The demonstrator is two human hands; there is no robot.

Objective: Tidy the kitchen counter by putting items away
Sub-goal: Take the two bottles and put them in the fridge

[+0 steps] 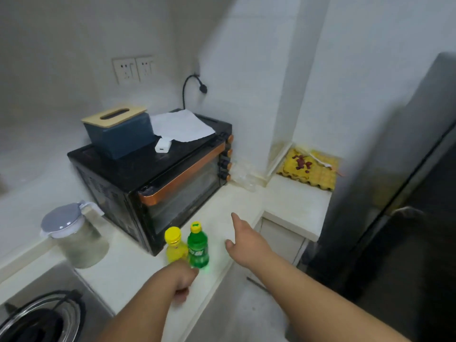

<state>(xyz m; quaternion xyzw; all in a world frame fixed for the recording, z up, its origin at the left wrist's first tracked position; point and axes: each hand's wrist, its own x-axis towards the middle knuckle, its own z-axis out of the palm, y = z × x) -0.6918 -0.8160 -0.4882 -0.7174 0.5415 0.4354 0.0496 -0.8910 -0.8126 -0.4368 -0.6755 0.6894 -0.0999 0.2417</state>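
Two small drink bottles stand upright side by side on the pale counter (138,267) in front of the oven: a yellow bottle (174,245) and a green bottle (198,245). My left hand (183,280) is at their bases, fingers curled, touching or nearly touching the green bottle; whether it grips a bottle is hidden. Just right of the green bottle, above the counter edge, hovers my right hand (244,240). Its forefinger and thumb are spread and it holds nothing.
A black toaster oven (158,178) carries a blue tissue box (118,129), a white paper (180,124) and a small white charger (161,146). A clear lidded jug (74,235) stands left. A gas hob (42,314) lies bottom left. Yellow egg tray (311,169), dark fridge (399,193) right.
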